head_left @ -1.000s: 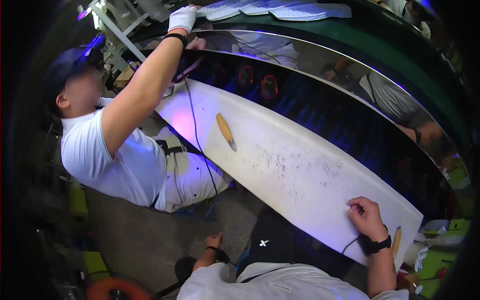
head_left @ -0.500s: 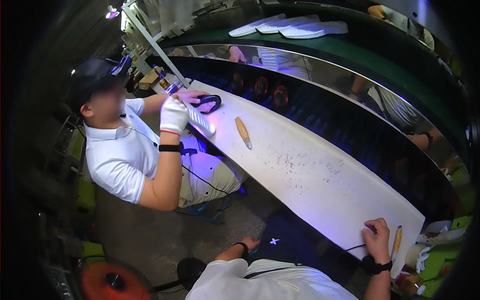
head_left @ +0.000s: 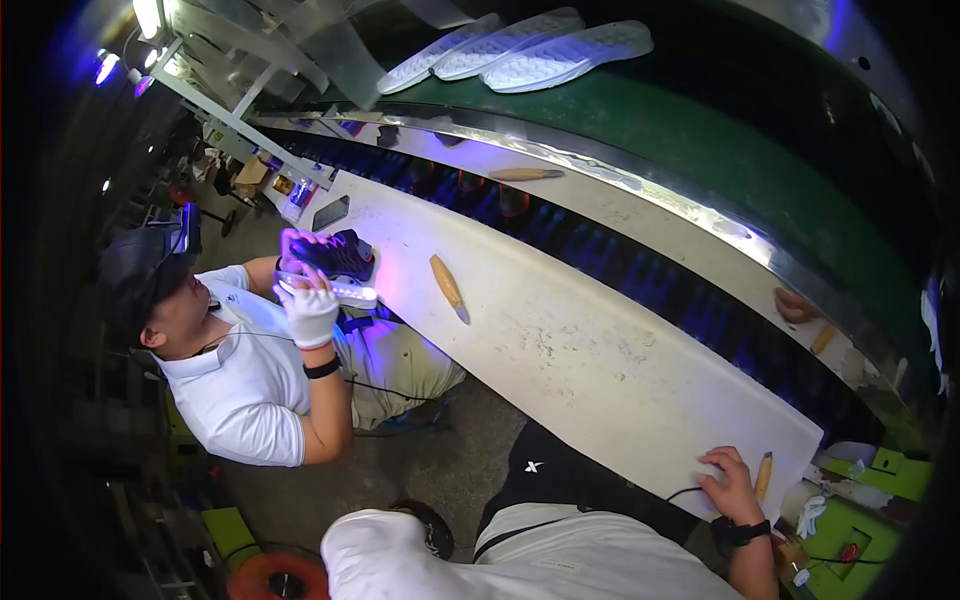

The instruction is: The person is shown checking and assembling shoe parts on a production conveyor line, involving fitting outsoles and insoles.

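My right hand [head_left: 728,483] rests at the near right end of a long white bench [head_left: 600,400], fingers loosely bent and apart, holding nothing. Close beside it lies a wooden-handled tool [head_left: 765,476]; a thin black cable [head_left: 684,492] runs by the wrist. Hidden from sight is my left hand. Farther up the bench lies a second wooden-handled tool [head_left: 449,288] with a short pale tip. To the left, a seated person's bare hand holds a dark shoe [head_left: 345,255], and their white-gloved hand [head_left: 310,312] grips a pale glowing bar [head_left: 350,292] near it.
Three white shoe soles [head_left: 570,58] lie on a green belt [head_left: 640,130] behind a shiny metal edge. A dark slatted strip [head_left: 590,245] runs along the bench. A flat dark device [head_left: 331,212] lies at the far end. An orange round fan [head_left: 277,578] stands lower left.
The view has shifted. The seated person has raised the dark shoe off the bench, close to the glowing bar. My left hand has gone out of sight; my right stays on the bench.
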A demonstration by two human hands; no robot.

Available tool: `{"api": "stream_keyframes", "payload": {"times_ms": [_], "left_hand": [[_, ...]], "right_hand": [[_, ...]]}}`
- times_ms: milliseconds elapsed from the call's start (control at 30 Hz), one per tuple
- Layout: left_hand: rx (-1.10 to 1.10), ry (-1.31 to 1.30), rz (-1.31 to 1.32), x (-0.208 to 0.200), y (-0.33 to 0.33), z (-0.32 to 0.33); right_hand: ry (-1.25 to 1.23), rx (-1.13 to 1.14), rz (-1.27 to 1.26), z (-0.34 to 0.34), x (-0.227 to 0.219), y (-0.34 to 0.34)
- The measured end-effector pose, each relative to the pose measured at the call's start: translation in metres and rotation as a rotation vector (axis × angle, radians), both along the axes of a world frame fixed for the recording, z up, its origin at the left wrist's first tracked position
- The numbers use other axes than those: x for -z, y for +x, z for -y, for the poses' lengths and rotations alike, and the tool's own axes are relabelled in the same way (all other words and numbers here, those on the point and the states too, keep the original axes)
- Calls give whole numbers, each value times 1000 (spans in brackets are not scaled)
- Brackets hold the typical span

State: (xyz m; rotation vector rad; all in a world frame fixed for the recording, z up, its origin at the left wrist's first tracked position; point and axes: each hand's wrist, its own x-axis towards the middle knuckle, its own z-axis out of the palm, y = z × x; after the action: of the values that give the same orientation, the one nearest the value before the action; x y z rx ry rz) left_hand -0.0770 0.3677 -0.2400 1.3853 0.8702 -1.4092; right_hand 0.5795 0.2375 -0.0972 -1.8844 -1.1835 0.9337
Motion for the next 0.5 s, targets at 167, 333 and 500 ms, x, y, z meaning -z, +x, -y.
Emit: {"api": "stream_keyframes", "payload": {"times_ms": [167,333,500], "left_hand": [[-329,513,197,-13,78,-57],[-759,500,930,15,189,-87],[-543,400,1095,-37,225,-90]], "right_hand": [[-126,116,-25,-3,22,0],[-77,308,142,-24,32,-12],[18,273,81,-20,-38,-64]]}}
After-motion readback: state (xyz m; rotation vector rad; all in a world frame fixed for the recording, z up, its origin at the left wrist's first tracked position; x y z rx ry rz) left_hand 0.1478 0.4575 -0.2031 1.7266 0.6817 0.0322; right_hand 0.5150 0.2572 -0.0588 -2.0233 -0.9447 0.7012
